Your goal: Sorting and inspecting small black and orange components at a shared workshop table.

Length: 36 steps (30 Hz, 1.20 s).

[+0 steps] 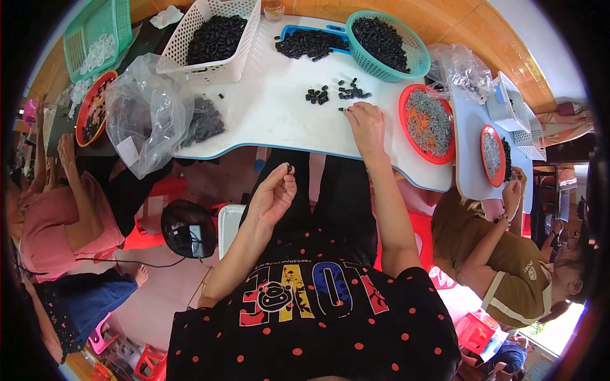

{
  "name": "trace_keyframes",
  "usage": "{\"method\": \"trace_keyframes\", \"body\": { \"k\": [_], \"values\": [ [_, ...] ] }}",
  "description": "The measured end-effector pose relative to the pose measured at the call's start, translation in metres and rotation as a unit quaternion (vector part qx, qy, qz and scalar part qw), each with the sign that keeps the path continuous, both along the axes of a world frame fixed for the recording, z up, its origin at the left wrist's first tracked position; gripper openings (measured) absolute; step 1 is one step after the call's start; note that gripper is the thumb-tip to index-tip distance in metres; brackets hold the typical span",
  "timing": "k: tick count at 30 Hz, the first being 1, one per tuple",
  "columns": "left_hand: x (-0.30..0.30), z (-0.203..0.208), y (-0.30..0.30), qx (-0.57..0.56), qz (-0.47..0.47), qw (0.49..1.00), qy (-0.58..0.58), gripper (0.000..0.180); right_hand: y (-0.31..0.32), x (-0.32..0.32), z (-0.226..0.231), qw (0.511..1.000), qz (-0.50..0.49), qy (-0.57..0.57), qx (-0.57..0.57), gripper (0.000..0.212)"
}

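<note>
My left hand (274, 195) is closed in front of the table edge, pinching a small black cylindrical part (290, 167) between thumb and fingertips. Over the white table my right hand (367, 129) reaches forward, its fingertips together at another small black part (342, 109); whether they grip it or only touch it is hard to make out. Just beyond lie two loose groups of similar black parts, one on the left (316, 95) and one on the right (354, 90). To the right of this hand sits a red round tray (403, 120) full of thin grey and some orange pieces.
At the back stand a white perforated basket (227, 73), a blue tray (337, 28) and a green basket (381, 72), all bearing black parts. A clear plastic bag (143, 105) overhangs the left edge. Co-workers sit on both sides, one in pink (57, 219), one in brown (470, 238).
</note>
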<state>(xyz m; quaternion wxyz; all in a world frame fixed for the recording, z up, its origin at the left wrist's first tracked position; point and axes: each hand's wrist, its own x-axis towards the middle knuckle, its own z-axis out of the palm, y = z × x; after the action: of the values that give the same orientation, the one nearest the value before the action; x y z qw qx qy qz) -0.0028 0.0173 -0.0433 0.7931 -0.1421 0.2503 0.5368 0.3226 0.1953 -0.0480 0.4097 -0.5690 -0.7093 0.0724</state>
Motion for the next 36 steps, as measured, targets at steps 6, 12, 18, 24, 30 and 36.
{"method": "trace_keyframes", "body": {
  "k": [6,12,18,24,30,36],
  "values": [
    [-0.013,-0.009,-0.013,-0.014,0.006,1.000,-0.005,0.013,0.020,0.007,0.001,0.995,-0.017,0.078,-0.056,0.014],
    [-0.013,-0.008,-0.017,-0.025,0.000,1.000,-0.009,0.015,0.057,-0.041,0.036,0.993,0.103,-0.045,0.028,0.015],
    [-0.016,-0.002,-0.021,-0.024,0.008,1.000,-0.001,0.017,0.114,-0.048,0.021,0.954,0.158,-0.251,-0.050,0.012],
    [-0.032,-0.009,-0.023,-0.016,0.026,1.000,-0.004,0.018,0.135,-0.058,0.021,0.937,0.181,-0.282,-0.096,0.013],
    [-0.026,-0.006,-0.025,-0.017,0.017,1.000,-0.003,0.018,0.114,-0.047,0.049,0.974,0.157,-0.124,-0.109,0.013],
    [-0.021,-0.001,-0.021,-0.001,0.001,1.000,0.005,0.019,0.068,-0.019,0.056,0.971,0.057,0.137,-0.189,0.023]
  ]
}}
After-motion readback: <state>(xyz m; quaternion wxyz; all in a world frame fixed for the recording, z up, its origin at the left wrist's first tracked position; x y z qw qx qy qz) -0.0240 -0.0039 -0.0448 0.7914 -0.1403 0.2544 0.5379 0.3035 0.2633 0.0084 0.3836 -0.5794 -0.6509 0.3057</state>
